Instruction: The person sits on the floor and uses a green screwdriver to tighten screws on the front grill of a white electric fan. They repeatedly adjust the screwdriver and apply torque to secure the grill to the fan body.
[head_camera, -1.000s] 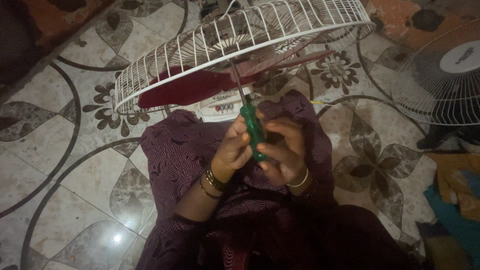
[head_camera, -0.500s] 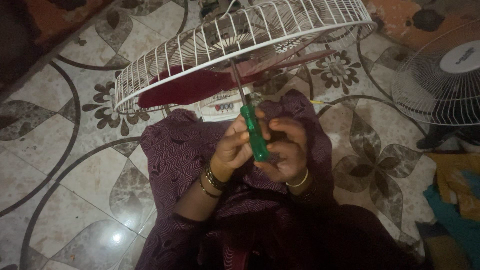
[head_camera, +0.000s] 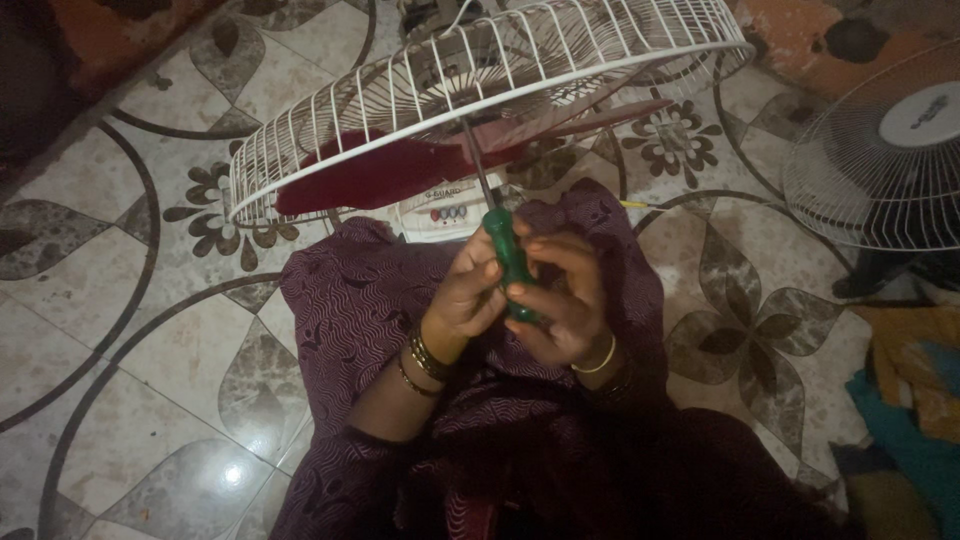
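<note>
One screwdriver (head_camera: 510, 262) with a green handle, two hands, one fan in work and a second fan off to the side: that is the count. Both hands are closed around the same green handle. The left hand (head_camera: 468, 290) wraps it from the left, fingers curled tight against the plastic, two bangles on its wrist. The right hand (head_camera: 562, 300) clasps it from the right and a little lower, fingers folded across the handle's lower half, one thin bangle at its wrist. The palms sit close together with the handle pinched between them, so almost no gap shows.

From the top of the grip the dark metal shaft runs up and slightly left into the white wire guard (head_camera: 480, 90) of the fan, just above the hands. Its tip seems to meet the hub behind the red blades (head_camera: 390, 172), though the wires hide the exact spot. Directly beyond the knuckles lies the fan's white control panel (head_camera: 445, 212). Below the grip spreads purple patterned cloth (head_camera: 350, 310) over the lap. Well to the right of the hands stands the second fan (head_camera: 880, 150), on the patterned tile floor (head_camera: 130, 330).
</note>
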